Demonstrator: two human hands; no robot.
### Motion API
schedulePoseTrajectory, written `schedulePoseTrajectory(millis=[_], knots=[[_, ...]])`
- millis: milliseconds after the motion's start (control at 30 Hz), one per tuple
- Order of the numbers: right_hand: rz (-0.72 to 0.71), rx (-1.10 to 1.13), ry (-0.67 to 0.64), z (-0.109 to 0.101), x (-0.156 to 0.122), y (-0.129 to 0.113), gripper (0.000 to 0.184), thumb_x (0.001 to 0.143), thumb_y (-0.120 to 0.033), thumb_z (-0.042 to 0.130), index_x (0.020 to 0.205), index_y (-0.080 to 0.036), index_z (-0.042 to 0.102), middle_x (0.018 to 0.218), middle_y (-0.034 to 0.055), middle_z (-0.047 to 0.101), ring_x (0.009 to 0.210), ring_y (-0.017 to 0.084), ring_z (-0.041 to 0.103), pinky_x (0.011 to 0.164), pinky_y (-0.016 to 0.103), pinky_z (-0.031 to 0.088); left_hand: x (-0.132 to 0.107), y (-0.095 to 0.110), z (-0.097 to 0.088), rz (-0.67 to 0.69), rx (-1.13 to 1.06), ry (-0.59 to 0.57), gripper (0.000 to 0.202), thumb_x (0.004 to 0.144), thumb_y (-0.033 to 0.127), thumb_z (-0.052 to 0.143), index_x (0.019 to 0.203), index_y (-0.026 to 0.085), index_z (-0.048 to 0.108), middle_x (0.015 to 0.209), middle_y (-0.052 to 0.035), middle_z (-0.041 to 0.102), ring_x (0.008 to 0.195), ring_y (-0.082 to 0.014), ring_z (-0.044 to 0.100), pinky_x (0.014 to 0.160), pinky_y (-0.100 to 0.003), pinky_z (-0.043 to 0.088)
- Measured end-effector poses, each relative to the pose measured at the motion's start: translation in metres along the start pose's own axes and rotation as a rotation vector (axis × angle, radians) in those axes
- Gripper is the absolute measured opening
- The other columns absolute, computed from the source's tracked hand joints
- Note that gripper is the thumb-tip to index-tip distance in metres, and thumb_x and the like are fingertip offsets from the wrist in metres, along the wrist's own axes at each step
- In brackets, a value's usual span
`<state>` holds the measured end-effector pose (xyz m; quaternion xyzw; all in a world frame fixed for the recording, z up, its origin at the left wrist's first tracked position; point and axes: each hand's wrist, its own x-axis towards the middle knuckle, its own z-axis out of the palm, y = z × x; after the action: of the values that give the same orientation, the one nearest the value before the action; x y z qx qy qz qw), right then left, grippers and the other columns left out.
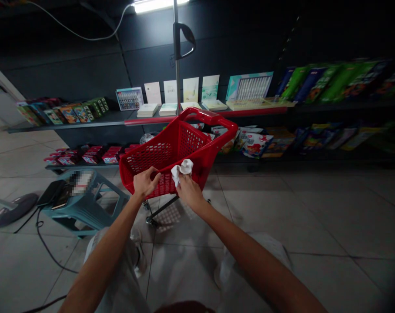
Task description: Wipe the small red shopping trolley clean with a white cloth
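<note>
A red plastic shopping cart (165,152) with a perforated basket stands tilted on the tiled floor in front of me. My left hand (144,182) is closed on the near rim of the basket. My right hand (188,190) is closed round a crumpled white cloth (183,168) and presses it against the basket's near side wall. My knees in light trousers show at the bottom.
A teal plastic stool (86,204) with a dark device on top stands to the left, with a cable on the floor and a fan base (13,208). Dark shelves (86,121) behind hold boxes, cards and toy packs. A metal pole (177,56) rises behind the cart.
</note>
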<state>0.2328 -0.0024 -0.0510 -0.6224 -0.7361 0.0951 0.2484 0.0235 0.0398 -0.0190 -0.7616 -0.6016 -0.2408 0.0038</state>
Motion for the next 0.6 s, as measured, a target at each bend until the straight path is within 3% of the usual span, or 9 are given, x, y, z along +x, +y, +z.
schedulePoseTrajectory(millis=[133,333,467,600], knots=[[0.169,-0.037,-0.031,-0.019,0.007,0.027,0.047,0.093,-0.017,0.052,0.14,-0.012,0.059,0.124,0.0211,0.07,0.109,0.031,0.071,0.094,0.037,0.055,-0.001,-0.001,0.001,0.018,-0.006,0.016,0.035,0.097,0.053,0.049,0.107,0.029,0.072,0.097,-0.0003,0.079,0.088,-0.021,0.071,0.075,-0.03,0.042],[0.21,0.047,-0.027,-0.03,0.016,0.062,0.028,0.094,-0.028,0.06,0.117,-0.021,0.074,0.102,0.0125,0.078,0.094,0.027,0.074,0.085,0.032,0.054,0.0,-0.004,0.002,0.013,0.021,-0.011,0.038,0.097,0.056,0.047,0.109,0.029,0.071,0.099,-0.0003,0.079,0.092,-0.0213,0.072,0.077,-0.029,0.044],[0.212,0.155,0.084,-0.038,0.022,0.068,0.025,0.091,-0.031,0.065,0.11,-0.023,0.078,0.099,0.0091,0.079,0.092,0.025,0.075,0.084,0.032,0.056,-0.001,-0.005,0.003,0.024,0.017,0.007,0.038,0.097,0.056,0.046,0.107,0.029,0.071,0.098,-0.0001,0.079,0.091,-0.0214,0.072,0.075,-0.029,0.043],[0.148,0.263,0.315,-0.055,0.025,0.066,0.029,0.091,-0.027,0.064,0.116,-0.021,0.077,0.108,0.0101,0.079,0.1,0.025,0.075,0.092,0.031,0.055,-0.001,-0.006,0.004,0.018,0.025,0.003,0.037,0.097,0.055,0.048,0.107,0.029,0.072,0.099,-0.0001,0.08,0.091,-0.0215,0.072,0.075,-0.029,0.043]])
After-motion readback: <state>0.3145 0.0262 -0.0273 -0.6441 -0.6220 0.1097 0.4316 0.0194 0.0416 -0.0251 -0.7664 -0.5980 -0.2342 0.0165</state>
